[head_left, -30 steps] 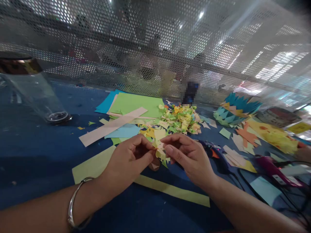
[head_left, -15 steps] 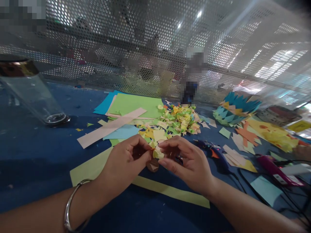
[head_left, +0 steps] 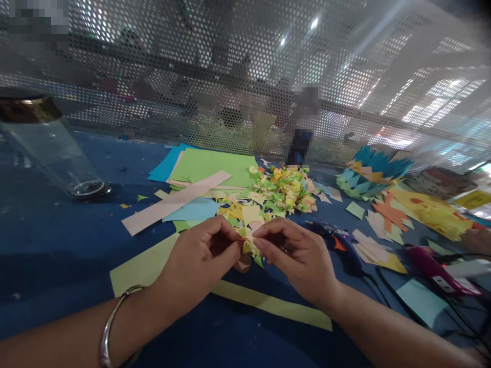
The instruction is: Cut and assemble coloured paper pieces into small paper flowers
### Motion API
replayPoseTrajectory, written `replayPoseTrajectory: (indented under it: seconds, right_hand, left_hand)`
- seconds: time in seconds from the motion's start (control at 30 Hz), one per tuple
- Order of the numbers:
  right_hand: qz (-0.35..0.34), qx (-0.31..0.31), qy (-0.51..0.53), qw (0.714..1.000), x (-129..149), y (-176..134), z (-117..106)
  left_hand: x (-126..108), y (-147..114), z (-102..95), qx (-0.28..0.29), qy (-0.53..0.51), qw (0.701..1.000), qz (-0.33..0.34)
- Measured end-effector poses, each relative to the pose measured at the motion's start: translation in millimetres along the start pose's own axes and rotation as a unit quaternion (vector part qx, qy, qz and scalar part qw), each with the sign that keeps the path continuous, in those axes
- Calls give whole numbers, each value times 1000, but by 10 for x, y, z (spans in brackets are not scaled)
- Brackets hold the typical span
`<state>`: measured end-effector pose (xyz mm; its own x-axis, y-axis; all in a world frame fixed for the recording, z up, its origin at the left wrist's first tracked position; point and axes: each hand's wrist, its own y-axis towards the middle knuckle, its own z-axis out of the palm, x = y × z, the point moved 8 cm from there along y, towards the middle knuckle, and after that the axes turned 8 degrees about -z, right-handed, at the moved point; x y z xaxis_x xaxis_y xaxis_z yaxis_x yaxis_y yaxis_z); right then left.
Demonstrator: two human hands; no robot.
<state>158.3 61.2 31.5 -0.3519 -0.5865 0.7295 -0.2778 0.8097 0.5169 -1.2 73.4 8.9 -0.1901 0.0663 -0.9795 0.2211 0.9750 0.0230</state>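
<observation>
A small yellow folded paper piece (head_left: 247, 245) is held between my two hands over the table. My left hand (head_left: 209, 250) is closed, pinching its left side with thumb and fingertips; a bit of orange shows at the pinch. The thumb and forefinger of my right hand (head_left: 297, 253) are pinched together on its right side. Just below it lies a small brown round object (head_left: 242, 263), partly covered. Behind my fingers are a pale yellow paper square (head_left: 251, 213) and a heap of small folded paper pieces (head_left: 286, 189) in yellow, green and peach.
Coloured sheets (head_left: 218, 163) and a pink paper strip (head_left: 176, 203) lie behind my left hand. A glass jar (head_left: 57, 153) stands far left. To the right are a dark blue glue gun (head_left: 347, 253), a magenta power strip (head_left: 435, 268) with cables, and a blue-and-green paper construction (head_left: 374, 174).
My right thumb and forefinger have closed together on the right side of the yellow piece; before, they were apart around it. My left hand keeps nearly the same place.
</observation>
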Motion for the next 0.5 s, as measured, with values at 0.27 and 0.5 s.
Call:
replayPoseTrajectory:
  seconds: [0.27, 0.5]
  right_hand:
    - [48, -6, 46, 998, -68, -11, 21]
    - [68, -3, 59, 996, -116, -11, 35]
  left_hand:
    - [38, -9, 39, 28, -13, 1000, -7]
    - [-9, -28, 30, 23, 25, 999, 4]
